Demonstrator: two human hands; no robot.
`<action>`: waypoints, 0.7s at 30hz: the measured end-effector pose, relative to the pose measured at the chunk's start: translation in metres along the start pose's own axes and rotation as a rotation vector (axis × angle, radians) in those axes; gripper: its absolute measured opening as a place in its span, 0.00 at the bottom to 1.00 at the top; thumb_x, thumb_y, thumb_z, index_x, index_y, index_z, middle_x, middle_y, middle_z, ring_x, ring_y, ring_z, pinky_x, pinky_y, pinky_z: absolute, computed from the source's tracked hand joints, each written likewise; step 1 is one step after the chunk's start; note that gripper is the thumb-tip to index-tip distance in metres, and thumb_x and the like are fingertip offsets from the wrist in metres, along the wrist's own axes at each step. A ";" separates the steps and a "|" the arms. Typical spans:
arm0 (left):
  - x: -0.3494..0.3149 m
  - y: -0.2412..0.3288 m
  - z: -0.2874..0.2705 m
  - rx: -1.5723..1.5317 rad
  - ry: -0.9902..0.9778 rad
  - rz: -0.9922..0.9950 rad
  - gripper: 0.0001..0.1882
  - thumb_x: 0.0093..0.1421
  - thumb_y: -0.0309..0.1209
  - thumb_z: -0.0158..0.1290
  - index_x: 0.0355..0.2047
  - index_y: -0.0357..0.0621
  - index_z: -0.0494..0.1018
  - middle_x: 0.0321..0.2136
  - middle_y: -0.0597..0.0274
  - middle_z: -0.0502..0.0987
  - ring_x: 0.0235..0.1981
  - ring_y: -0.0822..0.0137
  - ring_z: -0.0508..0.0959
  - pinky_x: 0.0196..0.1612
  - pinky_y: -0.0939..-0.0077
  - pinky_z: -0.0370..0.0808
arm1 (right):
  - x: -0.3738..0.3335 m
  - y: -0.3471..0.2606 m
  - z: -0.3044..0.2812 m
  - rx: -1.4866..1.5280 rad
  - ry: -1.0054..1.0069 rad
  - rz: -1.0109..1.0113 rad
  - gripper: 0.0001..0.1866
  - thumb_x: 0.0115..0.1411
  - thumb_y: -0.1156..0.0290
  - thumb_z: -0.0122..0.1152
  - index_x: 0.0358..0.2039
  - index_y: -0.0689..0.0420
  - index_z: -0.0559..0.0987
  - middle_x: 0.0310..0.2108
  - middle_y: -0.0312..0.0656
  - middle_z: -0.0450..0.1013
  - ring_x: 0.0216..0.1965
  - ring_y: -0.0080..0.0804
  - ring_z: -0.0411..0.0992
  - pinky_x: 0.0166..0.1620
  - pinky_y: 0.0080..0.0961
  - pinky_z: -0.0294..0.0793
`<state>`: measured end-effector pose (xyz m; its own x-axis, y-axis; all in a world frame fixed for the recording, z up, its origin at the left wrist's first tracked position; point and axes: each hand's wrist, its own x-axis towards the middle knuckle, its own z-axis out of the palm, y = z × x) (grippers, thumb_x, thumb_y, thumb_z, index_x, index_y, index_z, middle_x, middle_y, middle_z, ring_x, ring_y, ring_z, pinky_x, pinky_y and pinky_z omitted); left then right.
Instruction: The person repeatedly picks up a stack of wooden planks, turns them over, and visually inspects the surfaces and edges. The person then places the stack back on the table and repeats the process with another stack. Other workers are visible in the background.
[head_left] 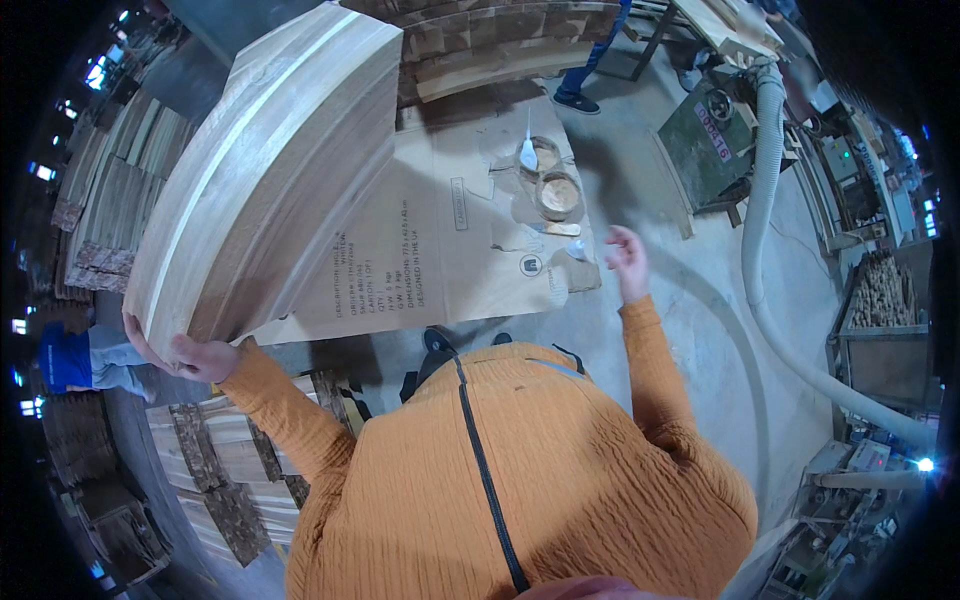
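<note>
My left hand (205,358) is closed on the near lower end of a large wooden panel (270,150), thumb on one side and fingers round the edge. The panel is pale with darker stripes and stands tilted at the left, over a sheet of cardboard (400,270). My right hand (628,262) hovers beside the cardboard's right edge, its fingers loosely curled and apart, with nothing visible in it. Nearest to it on the cardboard are a small white-bladed tool (576,249) and a short wooden stick (560,229). Beyond sit two round tubs (557,196) of pale filler, with a white spatula (528,152) at the farther one.
Stacked wooden blocks (510,40) stand behind the cardboard. Boards are piled at the left (120,190) and lower left (235,470). A green machine (705,145) and a thick grey hose (765,200) occupy the right. Other people stand at the far side and left.
</note>
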<state>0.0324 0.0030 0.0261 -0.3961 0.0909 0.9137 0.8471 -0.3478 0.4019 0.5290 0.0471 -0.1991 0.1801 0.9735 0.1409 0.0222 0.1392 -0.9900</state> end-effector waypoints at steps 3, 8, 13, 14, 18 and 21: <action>0.001 -0.002 -0.001 -0.063 -0.028 -0.061 0.35 0.59 0.51 0.39 0.54 0.29 0.60 0.52 0.44 0.64 0.53 0.53 0.66 0.53 0.61 0.65 | -0.019 0.009 0.022 -0.200 -0.055 0.088 0.22 0.48 0.74 0.63 0.45 0.59 0.72 0.37 0.39 0.66 0.28 0.19 0.64 0.34 0.17 0.68; 0.008 -0.025 -0.008 -0.021 -0.033 0.050 0.32 0.60 0.46 0.40 0.54 0.29 0.61 0.54 0.45 0.64 0.55 0.54 0.64 0.57 0.61 0.60 | -0.013 0.037 0.029 -0.433 -0.061 -0.005 0.12 0.50 0.74 0.62 0.35 0.61 0.71 0.30 0.37 0.69 0.27 0.24 0.66 0.34 0.21 0.69; 0.008 -0.029 -0.005 -0.091 -0.027 0.033 0.33 0.59 0.46 0.43 0.55 0.29 0.59 0.55 0.46 0.63 0.58 0.55 0.61 0.60 0.62 0.56 | 0.022 0.000 0.048 0.236 0.002 0.145 0.06 0.58 0.74 0.51 0.35 0.60 0.68 0.28 0.43 0.71 0.27 0.30 0.71 0.31 0.23 0.73; 0.007 -0.030 -0.007 -0.103 -0.028 0.019 0.33 0.59 0.46 0.43 0.55 0.29 0.59 0.56 0.46 0.62 0.58 0.55 0.61 0.60 0.63 0.55 | 0.028 -0.020 0.055 0.350 -0.007 0.177 0.05 0.59 0.74 0.49 0.36 0.60 0.68 0.28 0.44 0.71 0.27 0.30 0.71 0.30 0.24 0.74; 0.005 -0.025 -0.009 -0.126 -0.026 -0.030 0.35 0.57 0.47 0.46 0.56 0.29 0.59 0.56 0.47 0.62 0.58 0.56 0.61 0.60 0.64 0.54 | 0.080 -0.092 0.103 0.636 -0.141 0.043 0.10 0.60 0.72 0.48 0.41 0.62 0.68 0.33 0.46 0.72 0.27 0.28 0.70 0.27 0.22 0.71; 0.006 -0.020 -0.010 -0.139 -0.029 -0.033 0.36 0.55 0.47 0.48 0.55 0.29 0.59 0.55 0.47 0.63 0.58 0.55 0.62 0.60 0.64 0.55 | 0.115 -0.163 0.157 0.720 -0.253 -0.086 0.10 0.59 0.73 0.51 0.41 0.63 0.69 0.32 0.43 0.72 0.25 0.24 0.68 0.25 0.20 0.68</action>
<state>0.0094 0.0009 0.0225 -0.4107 0.1308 0.9023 0.7760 -0.4695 0.4212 0.3920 0.1643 -0.0211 -0.0258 0.9538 0.2993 -0.6355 0.2155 -0.7414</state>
